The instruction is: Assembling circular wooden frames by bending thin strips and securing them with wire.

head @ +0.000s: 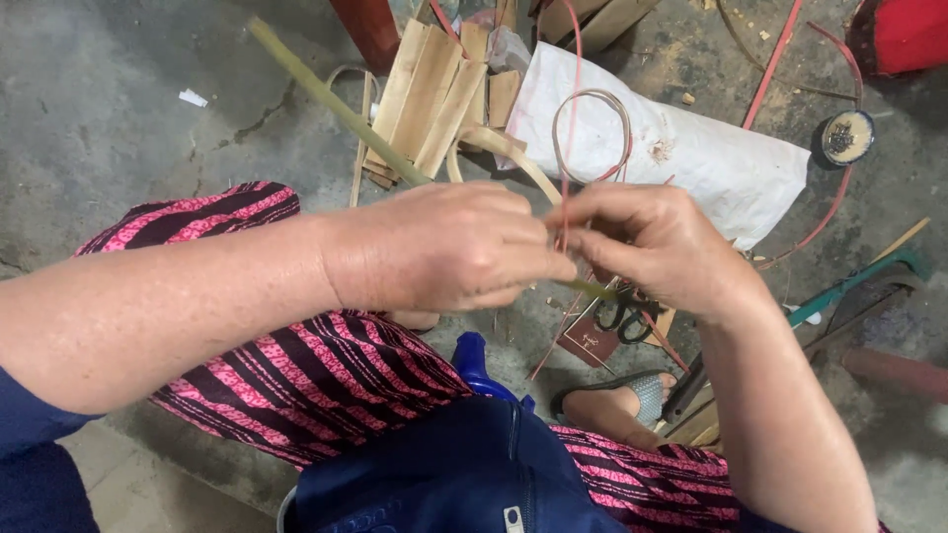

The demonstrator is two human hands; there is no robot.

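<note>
My left hand [444,247] is closed around a long green bamboo strip [326,99] that slants up to the far left and pokes out below my fingers near my right hand. My right hand [652,242] pinches a thin red cord [573,59] beside the strip; the cord forms a small loop [591,133] just above my fingers. Both hands meet over my lap, which is covered by pink-and-black striped cloth [326,375].
A pile of flat bamboo slats [434,99] and a white sack [691,148] lie on the concrete floor ahead. Scissors [624,316] rest under my right hand. A round spool [846,136], a green-handled tool [849,286], a blue bag [464,474] and my sandalled foot [622,405] are nearby.
</note>
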